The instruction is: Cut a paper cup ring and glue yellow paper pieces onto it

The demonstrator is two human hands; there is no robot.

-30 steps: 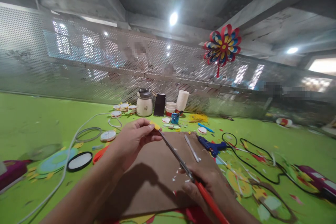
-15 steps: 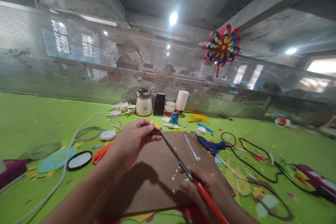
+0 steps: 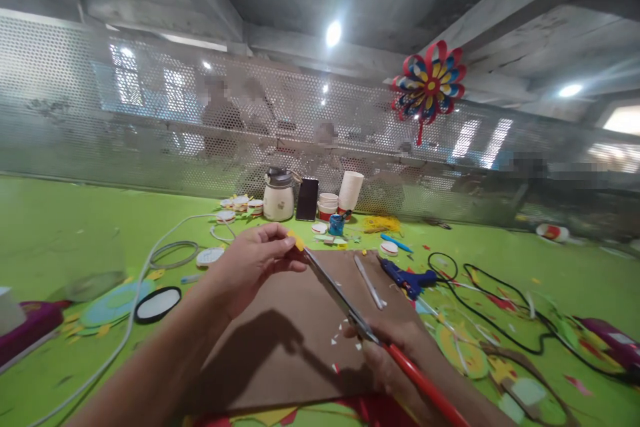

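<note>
My left hand (image 3: 254, 265) is closed in a pinch on a small yellow paper piece (image 3: 296, 240), raised over a brown cardboard sheet (image 3: 295, 380). Wrapped around the red handles of a pair of scissors, my right hand (image 3: 400, 353) is closed at the lower right. The scissors' long metal blades (image 3: 334, 285) point up and left, with their tips at the yellow piece's lower edge. Whether the tips are cutting into it, I cannot tell. White paper scraps and a white pen (image 3: 368, 283) lie on the cardboard near the blades.
A blue glue gun (image 3: 407, 279) with a black cord lies right of the cardboard. Behind stand a jug (image 3: 279, 197), a phone (image 3: 307, 200), paper cups (image 3: 351, 190) and a blue paint jar (image 3: 337, 224). A black-rimmed disc (image 3: 158, 305) and a white cable are at left.
My right hand and the scissors' handles have shifted slightly right. The left hand keeps its pinch on the yellow piece. The whole view has moved a little.
</note>
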